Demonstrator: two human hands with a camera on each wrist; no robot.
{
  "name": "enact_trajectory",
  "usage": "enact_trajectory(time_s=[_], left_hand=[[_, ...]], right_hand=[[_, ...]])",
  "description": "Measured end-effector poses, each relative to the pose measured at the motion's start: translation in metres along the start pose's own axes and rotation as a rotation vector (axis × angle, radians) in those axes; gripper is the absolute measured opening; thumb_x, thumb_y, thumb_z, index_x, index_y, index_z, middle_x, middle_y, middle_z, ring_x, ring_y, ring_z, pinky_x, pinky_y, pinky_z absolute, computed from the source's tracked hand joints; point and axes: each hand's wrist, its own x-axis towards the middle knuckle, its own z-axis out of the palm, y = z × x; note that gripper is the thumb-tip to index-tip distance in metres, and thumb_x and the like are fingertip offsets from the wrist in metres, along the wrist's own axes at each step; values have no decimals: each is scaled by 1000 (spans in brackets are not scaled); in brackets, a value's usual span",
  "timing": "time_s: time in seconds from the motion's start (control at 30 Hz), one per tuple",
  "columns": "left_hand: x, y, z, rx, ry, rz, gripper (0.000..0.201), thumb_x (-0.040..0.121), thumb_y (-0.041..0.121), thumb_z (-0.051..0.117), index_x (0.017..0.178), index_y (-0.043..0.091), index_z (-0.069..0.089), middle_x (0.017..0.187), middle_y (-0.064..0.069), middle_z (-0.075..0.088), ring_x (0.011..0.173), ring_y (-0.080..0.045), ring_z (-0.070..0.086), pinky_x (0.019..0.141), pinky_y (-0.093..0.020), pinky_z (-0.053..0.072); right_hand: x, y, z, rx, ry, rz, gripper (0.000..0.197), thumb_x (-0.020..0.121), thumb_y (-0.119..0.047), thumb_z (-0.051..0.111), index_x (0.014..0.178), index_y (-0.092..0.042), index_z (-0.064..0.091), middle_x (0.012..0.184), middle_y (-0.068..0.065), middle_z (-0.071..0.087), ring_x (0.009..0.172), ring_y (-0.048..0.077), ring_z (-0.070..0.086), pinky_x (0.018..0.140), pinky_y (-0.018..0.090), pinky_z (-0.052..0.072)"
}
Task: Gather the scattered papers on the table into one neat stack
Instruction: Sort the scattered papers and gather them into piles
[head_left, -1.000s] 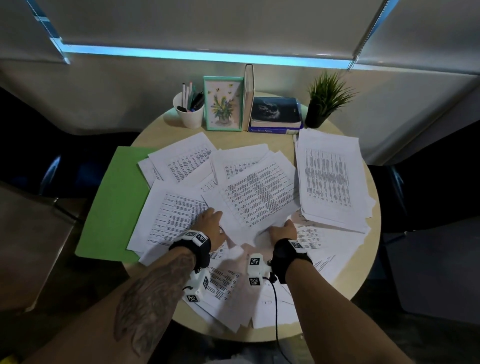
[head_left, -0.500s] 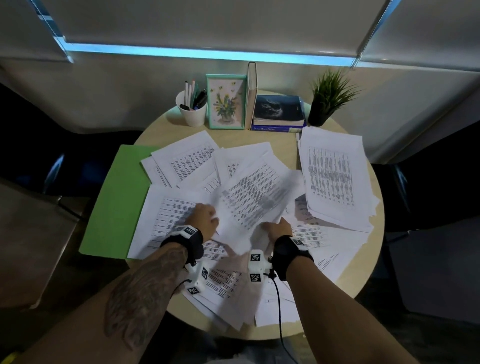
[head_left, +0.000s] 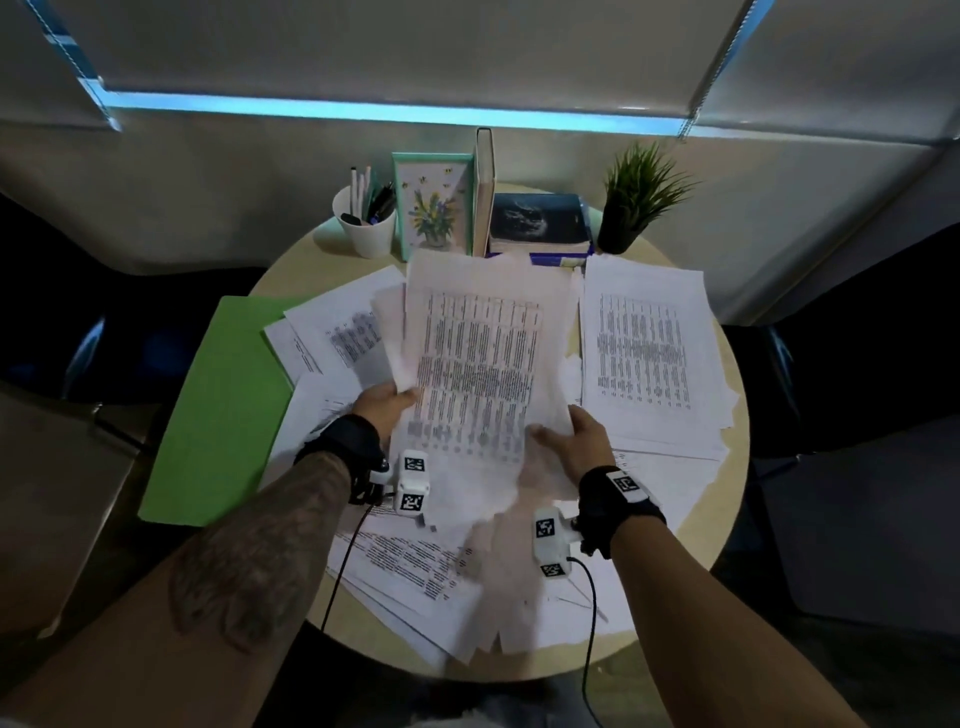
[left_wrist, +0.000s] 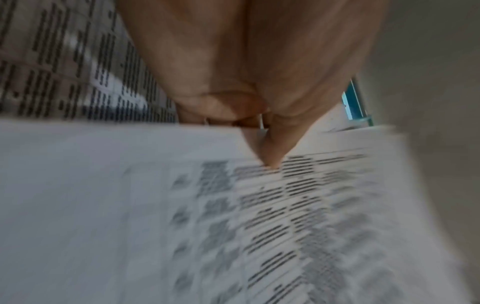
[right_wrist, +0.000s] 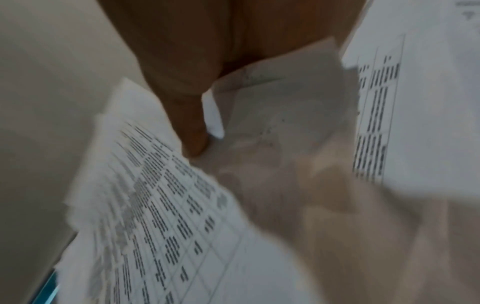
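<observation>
A loose bundle of printed sheets (head_left: 478, 364) is lifted off the round table (head_left: 727, 488), blurred by motion. My left hand (head_left: 387, 408) grips its left edge and my right hand (head_left: 571, 441) grips its lower right edge. In the left wrist view the thumb (left_wrist: 272, 148) lies on top of the bundle (left_wrist: 259, 216). In the right wrist view the thumb (right_wrist: 192, 127) presses on the sheets (right_wrist: 161, 216). A rough stack of papers (head_left: 649, 353) lies at the right. More scattered sheets (head_left: 410, 566) lie near the front edge and others (head_left: 332, 338) at the left.
A green folder (head_left: 223, 410) lies over the table's left edge. At the back stand a white pen cup (head_left: 366, 228), a framed flower picture (head_left: 431, 208), an upright book (head_left: 484, 192), flat books (head_left: 540, 223) and a small potted plant (head_left: 634, 202).
Both hands have taken hold of the middle sheets and lifted them off the table, turning the bundle upright. The hands have spread apart and moved away from the body.
</observation>
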Motion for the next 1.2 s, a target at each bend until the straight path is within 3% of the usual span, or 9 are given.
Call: enact_trajectory(time_s=[0.13,0.23,0.37,0.5,0.63,0.77,0.93,1.03,1.2], left_hand=[[-5,12,24,-18,-200,-30,43,90,-15,48,130,-1,50,129,-21,58,113,-35,58,102,-51,43],[-4,18,43,-60,-267,-60,46,91,-15,46,134,3,46,128,-16,57,119,-34,54,106,-53,40],[8,20,61,-28,-167,8,44,88,-13,48,130,3,51,130,-17,58,117,-34,56,106,-49,41],[10,31,83,-46,-193,31,36,90,-3,57,124,6,52,123,-15,60,107,-32,60,97,-45,48],[11,24,79,514,-145,146,49,90,20,63,136,14,46,135,-7,50,117,-27,54,98,-36,45],[10,-4,44,1185,-82,149,62,88,40,59,144,23,37,151,-6,32,133,-31,42,109,-43,38],[0,-43,15,1335,-16,67,80,84,43,63,151,28,21,161,-6,6,146,-36,11,118,-48,23],[-5,-54,15,1300,10,63,85,83,42,66,151,27,17,161,-6,1,146,-38,5,119,-49,17],[-7,-51,20,1314,57,87,89,82,53,63,150,18,19,160,-8,9,144,-38,14,118,-48,21]], right_hand=[[7,10,-17,-115,182,-20,40,89,-36,66,75,1,58,74,25,60,67,31,55,67,32,46],[4,13,-28,-79,154,-33,42,95,-35,56,62,-16,39,57,1,33,56,17,33,54,28,26],[3,26,-47,-211,13,32,5,88,-15,62,90,-11,59,82,4,64,75,23,61,68,34,52],[12,35,-75,-152,163,98,15,83,-8,53,84,-20,61,89,17,66,74,26,57,70,34,50],[27,22,-118,-74,441,129,13,90,1,46,91,-7,56,84,22,59,62,29,47,52,20,43],[59,24,-164,-246,511,223,27,96,-11,48,119,-2,59,114,27,61,98,42,57,76,36,41],[80,9,-173,-336,516,267,53,91,-22,56,141,-9,43,137,22,50,122,42,50,97,46,44],[63,10,-147,-400,688,107,49,85,-29,60,131,-15,52,131,16,53,116,40,54,92,50,48],[13,39,-52,-307,247,76,25,90,-23,61,111,-12,56,104,12,66,87,27,61,76,29,45]])
